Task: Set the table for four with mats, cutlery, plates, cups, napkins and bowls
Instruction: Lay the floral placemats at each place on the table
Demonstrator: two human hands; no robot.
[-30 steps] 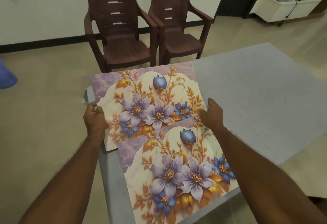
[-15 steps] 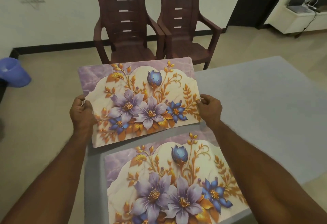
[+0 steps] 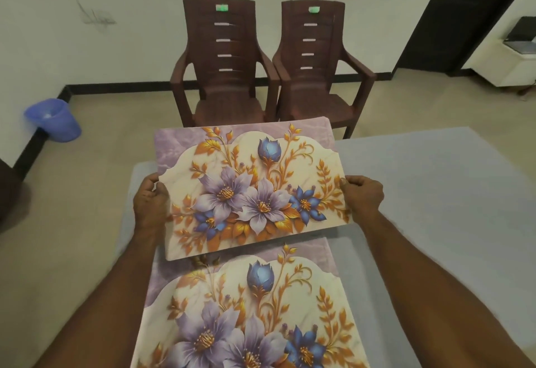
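Closest to the camera, bottom centre of the frame, one floral mat (image 3: 249, 318) lies flat on the grey table (image 3: 435, 208), near its left edge. Just above that, mid-frame, a second mat (image 3: 255, 190) with the same print is held up off the table, tilted a bit, its near edge overlapping the top of the lying one in the picture. The left hand (image 3: 150, 202) grips its left edge, thumb on top and fingers curled under. The right hand (image 3: 364, 193) pinches the right edge the same way, fingers clamped on the mat.

Further back, upper centre, two brown plastic chairs (image 3: 272, 77) stand side by side against the white wall. A blue bucket (image 3: 53, 119) sits at the far left on the floor, and there's a white cabinet (image 3: 504, 62) with a laptop at the upper right.
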